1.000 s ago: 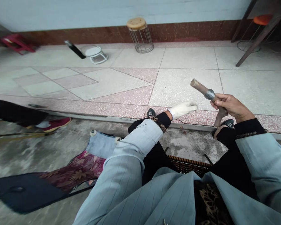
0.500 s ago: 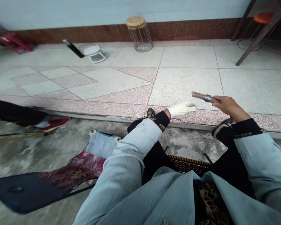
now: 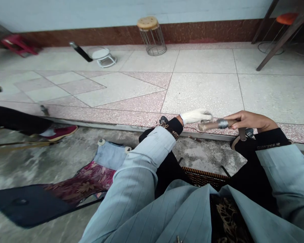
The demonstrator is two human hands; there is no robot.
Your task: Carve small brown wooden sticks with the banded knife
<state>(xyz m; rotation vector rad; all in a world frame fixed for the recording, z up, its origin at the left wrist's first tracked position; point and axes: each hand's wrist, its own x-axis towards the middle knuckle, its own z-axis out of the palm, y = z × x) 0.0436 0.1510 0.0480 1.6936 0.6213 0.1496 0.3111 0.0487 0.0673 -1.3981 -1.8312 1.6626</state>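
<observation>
My right hand (image 3: pixel 253 120) is bare and wrapped round a short brown stick-like tool (image 3: pixel 207 126) with a silver band near its middle. A flat greyish piece (image 3: pixel 242 133) shows below that hand; whether it belongs to the tool I cannot tell. The tool lies nearly level, its blunt left end just below the fingers of my left hand (image 3: pixel 195 116). That hand wears a white knit glove, its fingers curled together near the ledge. What they pinch, if anything, is hidden. A thin dark line (image 3: pixel 191 128) runs along the ledge beneath the glove.
A tiled raised floor (image 3: pixel 205 91) ends in a ledge before me. On it stand a round wooden-topped stool (image 3: pixel 152 33), a low white stool (image 3: pixel 102 55) and a red stool (image 3: pixel 19 45). A folding chair (image 3: pixel 91 182) and another person's red shoe (image 3: pixel 62 132) are at left.
My right hand has lowered the tool, bringing its left end down beside the gloved fingers. My left hand stays nearly in place. A small dark green object has come into view at the far left.
</observation>
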